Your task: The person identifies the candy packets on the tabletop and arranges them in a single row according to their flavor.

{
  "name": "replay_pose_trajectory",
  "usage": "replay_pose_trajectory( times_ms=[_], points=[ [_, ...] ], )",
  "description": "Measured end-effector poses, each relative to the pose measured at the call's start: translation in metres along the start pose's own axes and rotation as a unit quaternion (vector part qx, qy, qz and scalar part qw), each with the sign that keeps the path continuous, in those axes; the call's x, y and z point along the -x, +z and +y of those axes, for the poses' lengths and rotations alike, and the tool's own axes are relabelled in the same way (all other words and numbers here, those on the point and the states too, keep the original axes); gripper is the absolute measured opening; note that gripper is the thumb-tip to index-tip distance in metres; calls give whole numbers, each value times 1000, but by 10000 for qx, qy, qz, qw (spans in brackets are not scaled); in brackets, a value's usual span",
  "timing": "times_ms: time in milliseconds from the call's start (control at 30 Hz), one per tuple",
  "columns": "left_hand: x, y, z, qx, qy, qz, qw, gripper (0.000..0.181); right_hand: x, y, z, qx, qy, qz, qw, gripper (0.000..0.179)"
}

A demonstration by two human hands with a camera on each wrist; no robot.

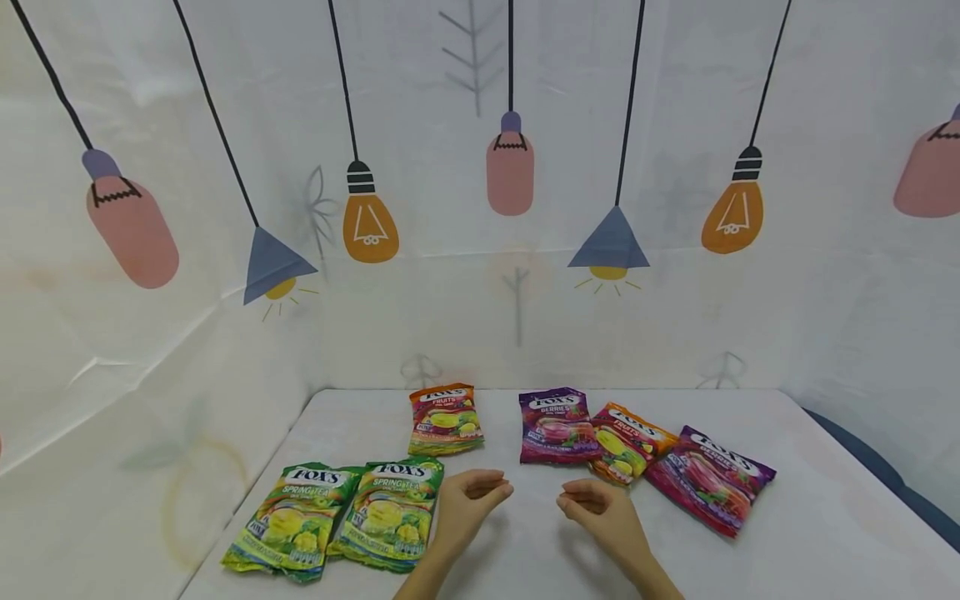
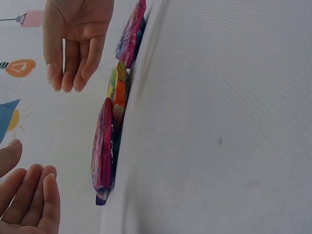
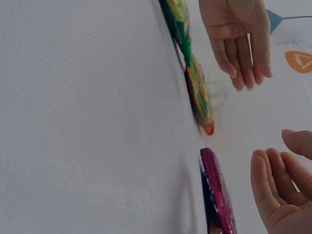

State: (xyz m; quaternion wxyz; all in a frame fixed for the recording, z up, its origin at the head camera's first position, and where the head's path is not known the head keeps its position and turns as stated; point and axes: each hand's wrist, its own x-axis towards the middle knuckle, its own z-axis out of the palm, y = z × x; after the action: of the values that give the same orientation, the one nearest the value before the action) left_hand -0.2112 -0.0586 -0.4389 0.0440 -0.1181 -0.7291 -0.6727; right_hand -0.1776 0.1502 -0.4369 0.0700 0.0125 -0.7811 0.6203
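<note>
Starting at the left, we see a white cloth backdrop printed with hanging lamps, running behind a white table. On the table's near left lies the outer Spring Tea packet, green and slightly slanted, its upper right edge meeting the inner Spring Tea packet, also green. Farther back, we find the left Fruits packet, red and orange, lying by itself.

Next comes the left hand, just beside the inner Spring Tea packet as we look down; its fingers are relaxed and softly bent, holding nothing. Past the gap between the hands, we see the upright-facing purple Berries packet near the back edge. The right hand mirrors the left, loose-fingered and empty, and both wrist views show us the two hands raised above the tabletop. Just beyond it, the right Fruits packet lies tilted, appearing to touch the purple Berries packet on one side and the slanted Berries packet on the other. At the far right, we notice something dark blue along the table's edge.
</note>
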Motion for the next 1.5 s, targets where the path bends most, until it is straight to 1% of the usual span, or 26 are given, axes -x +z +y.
replay_pose_trajectory(
  times_ms=[100,233,367,433,533,633,733,833,1000,1133,1300,1367,1433,1500],
  points=[
    [3,3,13,53,66,24,10000,22,-1,-4,1,3,-27,65,10000,28],
    [7,7,27,-37,86,48,9999,22,-2,-8,2,-7,-55,206,9998,27],
    [6,10,28,-122,20,93,9999,21,-3,-12,5,24,-115,275,9996,27],
    [4,11,26,-142,41,112,9998,21,-3,-15,6,87,-114,302,9994,27],
    [-1,13,18,-103,105,129,9998,21,-5,-18,7,226,-15,379,9990,27],
    [-8,17,4,-13,155,125,9998,22,-7,-21,8,238,55,418,9988,28],
    [-15,22,-11,29,141,128,9998,24,-9,-24,8,195,48,435,9989,28],
    [-21,26,-18,34,173,171,9997,24,-11,-26,8,159,67,461,9988,28],
    [-29,35,-23,-25,134,309,9994,23,-16,-29,8,165,144,528,9984,25],
    [-36,42,-28,-17,73,449,9990,22,-21,-29,7,321,144,596,9976,24],
    [-41,49,-29,-44,200,664,9976,22,-32,-31,11,528,83,630,9966,24],
    [-42,51,-30,-135,270,714,9970,22,-36,-33,13,587,39,648,9962,25],
    [-45,53,-32,-253,263,759,9964,22,-40,-34,15,672,-25,664,9955,26],
    [-48,54,-33,-386,193,773,9961,22,-43,-36,17,755,-39,686,9948,26]
  ],
)
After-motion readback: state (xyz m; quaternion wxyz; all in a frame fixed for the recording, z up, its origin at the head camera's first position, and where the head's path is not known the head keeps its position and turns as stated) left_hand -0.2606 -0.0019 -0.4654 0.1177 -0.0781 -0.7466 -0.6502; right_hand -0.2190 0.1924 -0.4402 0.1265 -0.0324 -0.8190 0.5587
